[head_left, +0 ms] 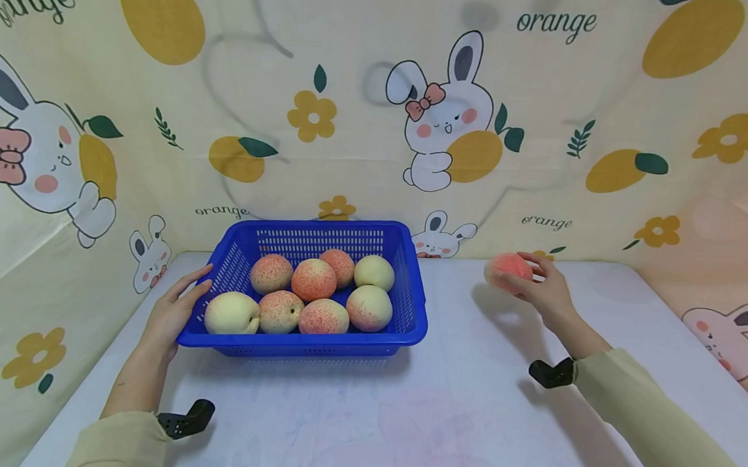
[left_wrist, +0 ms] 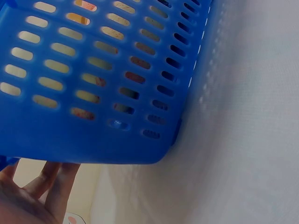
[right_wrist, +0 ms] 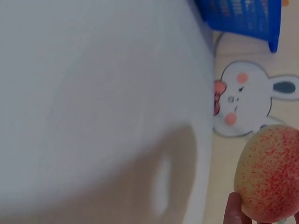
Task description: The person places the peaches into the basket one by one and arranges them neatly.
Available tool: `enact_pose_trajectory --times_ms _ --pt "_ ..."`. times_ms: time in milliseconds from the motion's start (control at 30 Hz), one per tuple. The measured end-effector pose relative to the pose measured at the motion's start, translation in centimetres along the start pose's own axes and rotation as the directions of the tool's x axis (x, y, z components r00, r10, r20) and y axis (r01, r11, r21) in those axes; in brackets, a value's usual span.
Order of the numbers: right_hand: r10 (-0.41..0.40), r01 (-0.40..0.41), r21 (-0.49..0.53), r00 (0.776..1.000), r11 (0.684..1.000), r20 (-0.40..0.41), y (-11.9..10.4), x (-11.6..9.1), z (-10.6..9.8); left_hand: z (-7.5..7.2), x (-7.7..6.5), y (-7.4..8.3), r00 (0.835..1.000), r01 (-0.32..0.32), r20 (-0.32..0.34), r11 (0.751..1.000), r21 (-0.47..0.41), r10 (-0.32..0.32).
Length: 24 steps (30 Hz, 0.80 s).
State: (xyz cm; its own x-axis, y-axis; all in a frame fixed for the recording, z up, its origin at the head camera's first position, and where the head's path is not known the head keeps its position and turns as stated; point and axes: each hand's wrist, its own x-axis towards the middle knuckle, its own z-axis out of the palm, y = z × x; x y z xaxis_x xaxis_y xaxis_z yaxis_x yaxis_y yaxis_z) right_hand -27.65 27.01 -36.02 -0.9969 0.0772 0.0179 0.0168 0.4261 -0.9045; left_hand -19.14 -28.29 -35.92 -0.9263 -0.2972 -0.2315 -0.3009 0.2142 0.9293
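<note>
A blue plastic basket point(head_left: 319, 347) stands on the table, holding several peaches, some speckled red point(head_left: 313, 279) and some pale yellow point(head_left: 232, 313). My left hand point(head_left: 171, 315) grips the basket's left end, fingertips at the rim. In the left wrist view its fingers point(left_wrist: 60, 186) show beside the slotted wall point(left_wrist: 88, 144), partly hidden by it. To the right of the basket, my right hand point(head_left: 547, 290) holds one red-speckled peach point(head_left: 509, 272) above the table, apart from the basket. The right wrist view shows this peach point(right_wrist: 270, 172) close up with fingertips point(right_wrist: 233, 210) against it.
A white cloth covers the table point(head_left: 365, 428). Behind it and along both sides hangs a cream backdrop point(head_left: 370, 31) printed with rabbits and oranges. Black wrist mounts point(head_left: 185, 419) sit at both sleeves.
</note>
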Motion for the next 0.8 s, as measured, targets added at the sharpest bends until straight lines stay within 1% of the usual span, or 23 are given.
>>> enact_pose_trajectory --times_ms 233,400,500,700,800 --pt "0.012 -0.013 0.032 0.999 0.999 0.049 -1.7 -0.1 1.0 0.0 0.0 0.0 1.000 0.014 0.001 1.000 -0.001 -0.014" --pt "-0.030 0.025 0.059 0.996 0.998 0.085 -3.0 -0.3 1.7 0.0 0.0 0.0 1.000 0.013 0.004 1.000 0.006 -0.013" --pt "-0.049 0.043 0.055 0.993 0.998 0.110 -3.8 -0.5 2.1 0.0 0.1 -0.1 1.000 0.008 0.003 1.000 0.012 -0.008" --pt "-0.036 0.033 0.025 0.988 0.999 0.150 -5.3 -0.6 2.6 -0.1 0.1 -0.1 1.000 0.003 0.005 1.000 0.013 -0.004" --pt "-0.042 0.041 0.010 0.985 0.999 0.166 -6.0 -0.7 2.9 -0.1 0.1 -0.1 1.000 0.003 0.010 1.000 0.009 -0.004"
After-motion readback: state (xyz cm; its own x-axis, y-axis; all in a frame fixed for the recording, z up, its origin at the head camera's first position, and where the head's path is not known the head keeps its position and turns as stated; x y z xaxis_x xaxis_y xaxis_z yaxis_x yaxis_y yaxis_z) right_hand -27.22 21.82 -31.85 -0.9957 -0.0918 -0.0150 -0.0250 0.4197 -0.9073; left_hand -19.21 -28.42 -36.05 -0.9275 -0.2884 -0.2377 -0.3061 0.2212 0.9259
